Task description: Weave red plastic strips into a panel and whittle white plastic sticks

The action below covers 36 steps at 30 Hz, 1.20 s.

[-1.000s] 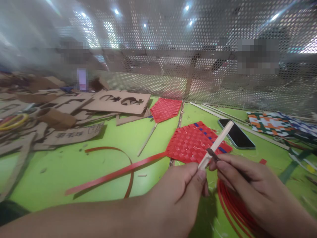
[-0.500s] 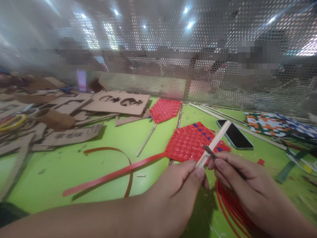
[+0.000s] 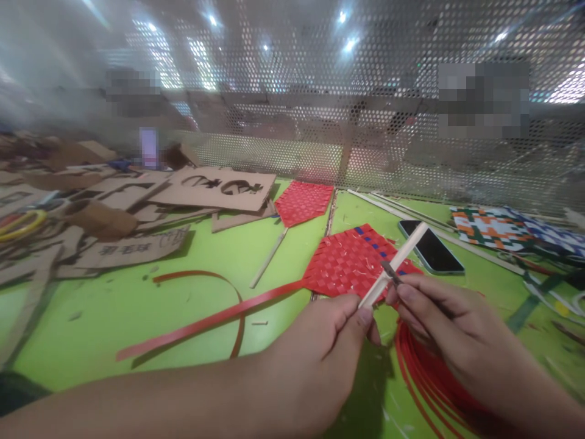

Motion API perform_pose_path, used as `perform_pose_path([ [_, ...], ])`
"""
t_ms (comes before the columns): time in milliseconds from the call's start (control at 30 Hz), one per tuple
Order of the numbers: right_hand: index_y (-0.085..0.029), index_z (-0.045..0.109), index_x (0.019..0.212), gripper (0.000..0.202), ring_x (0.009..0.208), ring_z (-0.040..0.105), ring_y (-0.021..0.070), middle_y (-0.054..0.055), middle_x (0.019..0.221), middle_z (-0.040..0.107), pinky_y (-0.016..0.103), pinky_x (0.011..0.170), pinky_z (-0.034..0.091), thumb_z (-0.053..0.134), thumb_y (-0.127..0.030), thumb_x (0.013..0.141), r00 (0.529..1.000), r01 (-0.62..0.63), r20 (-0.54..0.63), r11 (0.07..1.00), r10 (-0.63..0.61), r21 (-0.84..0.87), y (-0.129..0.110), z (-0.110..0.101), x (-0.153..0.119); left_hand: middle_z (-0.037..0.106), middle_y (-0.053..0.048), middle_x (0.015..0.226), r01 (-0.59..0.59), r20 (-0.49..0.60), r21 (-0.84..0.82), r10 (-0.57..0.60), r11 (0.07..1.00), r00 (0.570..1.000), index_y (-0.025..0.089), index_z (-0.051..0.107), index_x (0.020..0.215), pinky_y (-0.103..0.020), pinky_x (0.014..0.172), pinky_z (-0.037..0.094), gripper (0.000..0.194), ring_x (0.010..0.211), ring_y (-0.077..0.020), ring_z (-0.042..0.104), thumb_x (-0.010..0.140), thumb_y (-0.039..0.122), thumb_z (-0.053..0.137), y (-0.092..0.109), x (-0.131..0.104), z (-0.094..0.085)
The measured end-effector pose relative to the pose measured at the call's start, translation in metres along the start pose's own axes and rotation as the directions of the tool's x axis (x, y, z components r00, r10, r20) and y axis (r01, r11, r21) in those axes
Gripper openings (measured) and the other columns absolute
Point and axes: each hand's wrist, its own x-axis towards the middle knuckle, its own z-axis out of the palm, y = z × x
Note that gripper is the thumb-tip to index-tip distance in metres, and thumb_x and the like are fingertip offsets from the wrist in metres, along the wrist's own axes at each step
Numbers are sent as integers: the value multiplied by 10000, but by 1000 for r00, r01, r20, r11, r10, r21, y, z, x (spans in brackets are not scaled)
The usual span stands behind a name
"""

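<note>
Between thumb and fingers, my left hand (image 3: 326, 347) grips the lower end of a pale flat wooden stick (image 3: 410, 245), which slants up to the right. My right hand (image 3: 450, 329) pinches a small dark metal blade (image 3: 390, 272), its edge lying across the stick just above my left thumb. The blade's rear end is hidden in my fingers. Behind the stick lies a red woven fan (image 3: 340, 262) with blue squares and pale shavings on it. A long red strip (image 3: 214, 318) runs left from its corner. Below my right hand sits a coil of red strip (image 3: 423, 378).
A smaller red woven fan (image 3: 304, 201) with a stick handle lies farther back. Cut cardboard (image 3: 214, 186) and yellow-handled scissors (image 3: 22, 224) are on the left. To the right are a phone (image 3: 434, 250) and an orange-green woven piece (image 3: 491, 227). A perforated screen (image 3: 297, 122) borders the green table (image 3: 196, 329).
The blade in my right hand has moved a little up and right along the stick. My left hand keeps its hold, nearly still. The view has shifted slightly.
</note>
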Motion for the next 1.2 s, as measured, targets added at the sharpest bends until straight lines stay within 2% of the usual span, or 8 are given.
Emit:
perform_pose_path([
  [233,-224,724,915,406,632,538,136,-5,702,536,214,523,480,735,-629,945,982,-186,60,953,177,240,-2,8,-4,385,77,688,-3,20,11,3,1000,1000,209,545,894,-224,554,321,361,615,-101,331,1129,454,422,0,1,0],
  [400,-211,624,860,503,491,242,43,-92,609,347,133,404,215,799,-682,868,929,-369,179,797,323,478,-13,15,-4,374,84,664,-35,1,-6,35,999,999,206,540,888,-218,543,310,348,588,-92,312,1131,430,431,-1,2,-1],
  [600,-223,557,840,509,463,145,20,-110,596,371,116,372,156,867,-627,822,863,-502,290,635,414,587,-20,16,1,366,90,620,29,-15,-63,-30,998,999,200,573,896,-220,506,279,347,554,-91,292,1121,437,455,-2,3,2],
  [667,-224,544,820,512,454,138,17,-109,594,374,116,364,161,869,-619,818,874,-479,259,636,411,605,-21,16,2,371,89,615,44,-30,-81,-47,996,998,198,585,902,-222,496,265,359,552,-91,296,1116,462,467,-4,3,3],
  [767,-219,556,790,532,448,201,30,-98,586,372,128,365,192,849,-661,815,921,-381,156,741,357,554,-19,12,2,355,98,604,57,-34,-135,-62,989,997,205,588,934,-225,487,244,379,547,-91,285,1109,520,474,-7,3,3],
  [933,-230,697,907,427,585,516,135,-3,676,568,221,488,451,710,-655,950,989,-134,-35,969,144,206,-5,3,2,373,88,632,44,-62,-109,-51,993,997,205,604,942,-222,520,278,410,590,-96,328,1108,554,467,-8,2,1],
  [1033,-247,717,911,408,649,591,190,18,684,601,267,524,487,630,-634,1007,999,-44,-24,998,45,44,0,0,2,370,88,632,37,-68,-91,-44,995,997,202,603,935,-224,528,287,404,592,-98,326,1112,538,466,-7,3,1],
  [1200,-246,716,870,405,712,654,210,20,669,619,252,526,484,590,-590,1042,1000,14,-19,995,-16,-99,-1,-1,2,362,95,619,64,-52,-102,-70,993,996,204,606,940,-218,514,278,398,575,-95,315,1104,544,479,-2,2,1],
])
